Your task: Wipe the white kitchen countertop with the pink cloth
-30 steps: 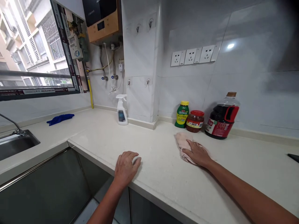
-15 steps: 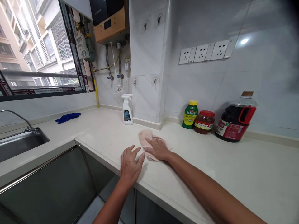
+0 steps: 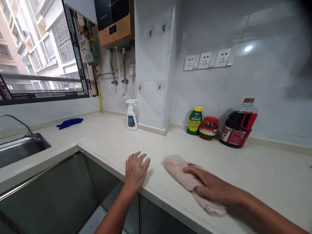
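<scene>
A pale pink cloth lies against the white countertop, a little blurred by motion. My right hand grips it from above, thumb and fingers pressed into the fabric. To the left, my left hand rests near the counter's front edge, fingers apart and holding nothing. Behind the hands, a white spray bottle stands upright by the wall corner.
Along the back wall stand a green sauce bottle, a red-lidded jar and a large dark bottle with a red handle. A blue cloth-like item lies near the steel sink. A water heater hangs above.
My right hand has swept the cloth rightward and toward me across the counter. My left hand has stayed almost where it was.
</scene>
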The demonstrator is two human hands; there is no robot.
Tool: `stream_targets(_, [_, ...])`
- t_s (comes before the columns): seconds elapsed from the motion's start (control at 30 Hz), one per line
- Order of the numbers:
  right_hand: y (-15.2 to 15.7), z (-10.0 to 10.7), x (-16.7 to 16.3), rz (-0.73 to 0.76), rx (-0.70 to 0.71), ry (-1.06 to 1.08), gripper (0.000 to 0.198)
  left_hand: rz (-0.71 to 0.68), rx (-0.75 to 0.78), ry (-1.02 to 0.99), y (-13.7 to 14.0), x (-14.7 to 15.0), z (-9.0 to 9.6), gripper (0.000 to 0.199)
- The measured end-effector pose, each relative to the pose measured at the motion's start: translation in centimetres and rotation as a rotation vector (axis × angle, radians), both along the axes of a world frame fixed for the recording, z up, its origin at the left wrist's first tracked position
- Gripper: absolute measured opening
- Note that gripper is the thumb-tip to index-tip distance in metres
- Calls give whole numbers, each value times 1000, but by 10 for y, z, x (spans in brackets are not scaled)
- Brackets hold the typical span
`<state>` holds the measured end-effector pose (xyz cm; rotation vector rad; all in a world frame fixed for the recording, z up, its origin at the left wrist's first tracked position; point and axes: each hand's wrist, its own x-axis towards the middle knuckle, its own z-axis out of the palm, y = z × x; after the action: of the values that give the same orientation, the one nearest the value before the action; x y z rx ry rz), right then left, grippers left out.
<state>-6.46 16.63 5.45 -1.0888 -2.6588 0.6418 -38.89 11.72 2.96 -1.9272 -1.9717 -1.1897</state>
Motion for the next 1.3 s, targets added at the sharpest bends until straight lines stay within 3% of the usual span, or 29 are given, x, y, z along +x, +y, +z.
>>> stream_targets(0.1, [26,-4,30,-217,82,-7,59,-6,-3,19,1,1,-1,38])
stream_targets(0.17, [49,-10,31,-379,186,-68,62,-6,-11,19,1,1,-1,38])
stream_targets(0.27, [78,-15,8,-525,224,-158,64,-6,-26,6,2,0,-1,39])
stream_targets(0.37, [86,-11,-33,-481,179,-177,64,3,-29,-25,3,-1,1,40])
stream_targets(0.47, [67,-4,-78,-306,135,-183,62,7,-17,-81,3,-1,3,42])
stream_targets(0.6, [8,2,-122,-41,89,-176,63,-2,9,-186,4,-4,4,45])
stream_targets(0.8, [-70,-1,-135,217,80,-104,64,-6,-40,-329,6,-14,7,53])
stream_targets(0.9, [-84,-13,-134,194,207,-85,70,14,-88,-311,6,-16,11,56])
stream_targets(1.1, [-103,-37,-130,-23,515,-101,88,42,-132,-250,2,-13,18,58])
stream_targets(1.2, [-117,-49,-104,-110,624,-94,90,60,-159,-200,2,-10,19,58])
stream_targets(1.3, [-127,-69,-55,-196,723,-43,98,77,-194,-139,2,-6,20,56])
